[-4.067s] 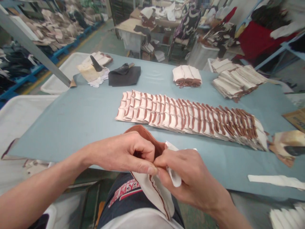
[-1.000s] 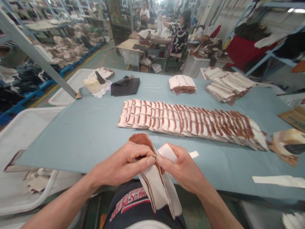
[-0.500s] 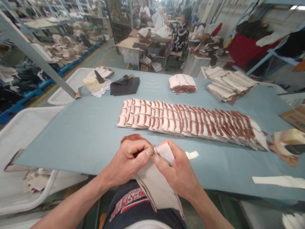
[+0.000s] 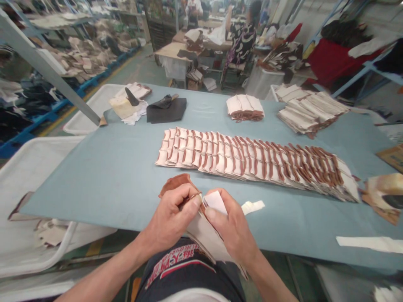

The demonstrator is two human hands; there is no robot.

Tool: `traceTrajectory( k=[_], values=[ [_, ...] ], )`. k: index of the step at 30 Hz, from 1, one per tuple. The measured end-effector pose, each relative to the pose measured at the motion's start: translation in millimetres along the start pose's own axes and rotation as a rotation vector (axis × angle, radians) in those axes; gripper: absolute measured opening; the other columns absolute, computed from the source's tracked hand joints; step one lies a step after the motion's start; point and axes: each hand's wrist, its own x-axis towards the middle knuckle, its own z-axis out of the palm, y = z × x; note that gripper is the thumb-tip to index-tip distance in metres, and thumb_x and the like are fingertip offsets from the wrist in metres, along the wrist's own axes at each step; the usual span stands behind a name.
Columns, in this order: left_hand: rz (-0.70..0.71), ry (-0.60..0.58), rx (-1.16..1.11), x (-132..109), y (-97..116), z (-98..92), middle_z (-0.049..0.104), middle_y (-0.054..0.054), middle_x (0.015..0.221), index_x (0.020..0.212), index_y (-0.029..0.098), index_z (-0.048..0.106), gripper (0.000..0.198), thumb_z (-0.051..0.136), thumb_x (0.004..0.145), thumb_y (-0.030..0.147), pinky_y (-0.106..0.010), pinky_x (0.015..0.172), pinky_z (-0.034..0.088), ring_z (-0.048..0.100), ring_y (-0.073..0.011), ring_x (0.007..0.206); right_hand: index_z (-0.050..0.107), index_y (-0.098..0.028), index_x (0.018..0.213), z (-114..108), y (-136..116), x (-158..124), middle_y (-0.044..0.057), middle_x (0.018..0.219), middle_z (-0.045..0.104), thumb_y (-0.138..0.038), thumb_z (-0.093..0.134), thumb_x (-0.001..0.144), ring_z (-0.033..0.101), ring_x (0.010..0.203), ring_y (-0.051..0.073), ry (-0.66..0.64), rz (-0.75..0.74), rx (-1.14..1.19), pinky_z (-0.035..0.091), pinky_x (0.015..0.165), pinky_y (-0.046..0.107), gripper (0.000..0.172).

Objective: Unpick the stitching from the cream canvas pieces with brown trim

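Over the near edge of the table, a leather piece [image 4: 208, 240] with a pale back and brown edges hangs between my hands. My left hand [image 4: 176, 209] is closed, pinching its brown upper edge between thumb and fingers; a brown flap [image 4: 178, 183] sticks out above the knuckles. My right hand [image 4: 228, 220] grips the same piece from the other side, thumb on top, with a small white slip [image 4: 216, 202] against it. Just beyond, a long overlapping row of pale, brown-edged pieces [image 4: 252, 157] lies on the blue table [image 4: 103, 176].
A white strip [image 4: 253, 206] lies right of my hands, a tape roll [image 4: 384, 191] farther right. Stacked pieces [image 4: 245, 107] and a black cloth [image 4: 166, 111] sit along the back. White bins [image 4: 40, 159] stand at the left. A person [image 4: 242, 40] sits beyond the table.
My hands have drawn slightly apart at the piece's edge, and the piece has tilted, its lower end partly behind my right hand. More of the brown flap shows. The view has shifted slightly.
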Motion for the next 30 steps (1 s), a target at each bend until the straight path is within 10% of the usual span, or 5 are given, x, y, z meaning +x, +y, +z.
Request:
traceTrajectory(
  k=[6, 14, 30],
  values=[
    [-0.052, -0.013, 0.003, 3, -7, -2.3, 0.057, -0.002, 0.072, 0.068, 0.017, 0.058, 0.037, 0.05, 0.097, 0.038, -0.028, 0.066, 0.042, 0.052, -0.0157, 0.068, 0.054, -0.023, 0.086, 6, 18, 1, -0.002, 0.075, 0.053, -0.051, 0.044, 0.104, 0.051, 0.065, 0.015, 0.082, 0.114, 0.138, 0.044, 0.057, 0.024, 0.035],
    [-0.055, -0.146, -0.184, 0, -12, -13.7, 0.053, 0.003, 0.066, 0.075, 0.014, 0.069, 0.043, 0.047, 0.105, 0.036, -0.021, 0.056, 0.034, 0.044, -0.01, 0.06, 0.072, -0.02, 0.085, -18, -1, 4, -0.002, 0.068, 0.067, -0.039, 0.056, 0.103, 0.062, 0.062, 0.014, 0.278, -0.2, -0.318, 0.048, 0.058, 0.022, 0.031],
    [-0.082, -0.159, -0.311, 0, -14, -12.7, 0.047, 0.003, 0.066, 0.066, 0.014, 0.056, 0.044, 0.048, 0.104, 0.037, -0.021, 0.053, 0.032, 0.04, -0.0092, 0.059, 0.064, -0.024, 0.093, 9, -16, -8, -0.007, 0.064, 0.071, -0.028, 0.058, 0.101, 0.063, 0.049, 0.01, 0.169, -0.129, -0.445, 0.046, 0.049, 0.018, 0.011]
  ],
)
